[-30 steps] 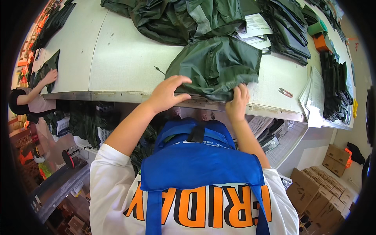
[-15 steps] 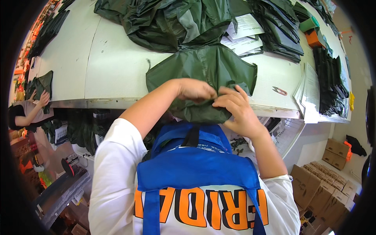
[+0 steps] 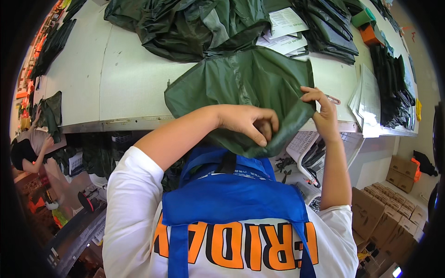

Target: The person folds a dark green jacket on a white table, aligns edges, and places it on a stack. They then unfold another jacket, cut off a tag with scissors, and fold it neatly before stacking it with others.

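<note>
A dark green piece of coated fabric (image 3: 241,85) lies over the table's front edge, its near part hanging toward me in a fold. My right hand (image 3: 323,110) pinches its right edge and holds that side up. Over the near fold, my left hand (image 3: 250,123) is closed, thumb and curled fingers against the fabric; the fingertips are partly hidden. Just behind my right hand, thread snips (image 3: 333,99) lie on the table, partly covered.
Crumpled green fabric (image 3: 185,28) is heaped beyond the piece. Printed papers (image 3: 287,25), folded dark fabric (image 3: 327,30) and loose sheets (image 3: 368,104) lie rightward. White baskets (image 3: 300,143) sit below the edge. Another person's arm (image 3: 39,153) handles fabric at far left.
My right hand has moved right and up to the fabric's right edge, lifting it. My left hand has shifted slightly right and down. The two hands are now farther apart.
</note>
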`<move>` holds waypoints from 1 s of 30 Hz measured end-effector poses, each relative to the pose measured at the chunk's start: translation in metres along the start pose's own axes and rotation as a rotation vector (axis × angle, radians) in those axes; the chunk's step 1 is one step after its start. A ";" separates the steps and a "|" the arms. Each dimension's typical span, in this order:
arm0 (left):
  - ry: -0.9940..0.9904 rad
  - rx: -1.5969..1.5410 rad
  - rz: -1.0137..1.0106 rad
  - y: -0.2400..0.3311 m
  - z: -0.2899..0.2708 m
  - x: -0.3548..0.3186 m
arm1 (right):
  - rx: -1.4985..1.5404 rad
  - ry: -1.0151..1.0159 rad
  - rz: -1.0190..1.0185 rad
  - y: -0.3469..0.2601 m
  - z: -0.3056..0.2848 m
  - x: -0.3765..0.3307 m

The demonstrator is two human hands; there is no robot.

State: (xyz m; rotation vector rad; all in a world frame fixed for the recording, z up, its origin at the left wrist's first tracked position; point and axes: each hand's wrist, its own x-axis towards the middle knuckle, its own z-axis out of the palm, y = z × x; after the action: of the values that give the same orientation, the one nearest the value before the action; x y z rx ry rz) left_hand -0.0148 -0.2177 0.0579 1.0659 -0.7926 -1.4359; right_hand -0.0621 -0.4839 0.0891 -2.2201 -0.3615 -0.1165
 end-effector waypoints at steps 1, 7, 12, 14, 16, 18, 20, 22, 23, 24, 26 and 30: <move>-0.089 0.045 -0.065 -0.014 -0.003 0.008 | 0.031 -0.098 0.018 -0.007 -0.010 0.004; 0.114 -0.213 -0.665 -0.046 0.015 0.026 | -0.204 -0.510 0.067 0.007 -0.036 0.044; 0.360 -0.269 -0.230 -0.070 0.008 -0.011 | -0.372 -0.465 0.307 0.078 -0.020 0.052; 0.562 0.469 -0.187 -0.053 0.015 -0.038 | -0.468 -0.395 0.306 0.102 -0.008 0.047; 0.774 0.989 -0.322 -0.044 0.037 -0.062 | -0.562 -0.325 0.261 0.120 0.006 0.042; 0.987 1.058 -0.417 -0.095 0.043 -0.082 | -0.658 -0.195 0.292 0.129 0.024 0.044; 1.076 1.187 -0.253 -0.102 0.054 -0.082 | -0.677 -0.085 0.424 0.136 0.042 0.045; 1.153 1.308 -0.127 -0.096 0.059 -0.074 | -0.764 -0.079 0.478 0.136 0.054 0.050; 1.138 1.317 -0.127 -0.102 0.055 -0.073 | -0.809 -0.077 0.505 0.133 0.059 0.054; 1.121 1.328 -0.125 -0.114 0.047 -0.074 | -0.781 -0.168 0.611 0.129 0.057 0.059; 1.157 1.251 -0.044 -0.119 0.036 -0.076 | -0.810 0.212 0.372 0.127 0.059 0.049; 1.222 0.752 -0.250 -0.113 0.036 -0.095 | -0.371 0.464 -0.107 0.064 0.059 -0.023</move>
State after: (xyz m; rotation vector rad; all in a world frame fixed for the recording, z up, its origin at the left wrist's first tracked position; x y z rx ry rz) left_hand -0.0939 -0.1107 -0.0155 2.3188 -0.2459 -0.3837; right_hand -0.0673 -0.4803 -0.0005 -2.4411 -0.2097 -0.7973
